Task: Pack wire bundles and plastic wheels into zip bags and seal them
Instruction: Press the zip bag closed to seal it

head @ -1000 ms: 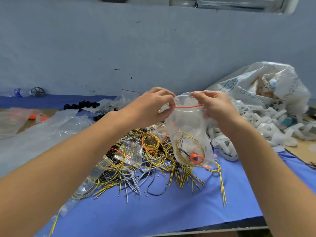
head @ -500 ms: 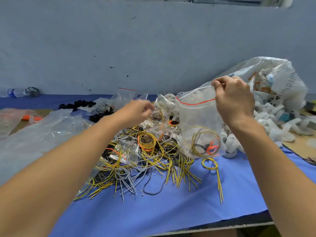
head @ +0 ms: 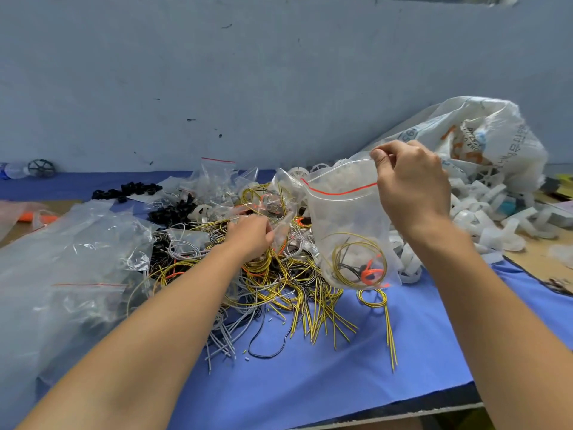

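Observation:
My right hand [head: 410,187] pinches the top edge of a clear zip bag [head: 344,218] with a red seal line and holds it up above the blue mat. Coiled yellow, black and orange wires [head: 359,265] lie at the bag's bottom. My left hand [head: 249,235] is down in the heap of wire bundles [head: 279,283], fingers curled into the wires; whether they grip one I cannot tell. White plastic wheels [head: 483,218] are piled to the right, behind the bag.
A big white sack [head: 483,141] leans on the wall at right. Empty clear bags [head: 71,259] cover the left side. Black rings [head: 127,190] lie at the back, a bottle [head: 12,170] at far left. The blue mat [head: 325,373] reaches the table's front edge.
My left hand let go of the bag's mouth and dropped into the wire heap. My right hand carried the bag up and to the right, alone.

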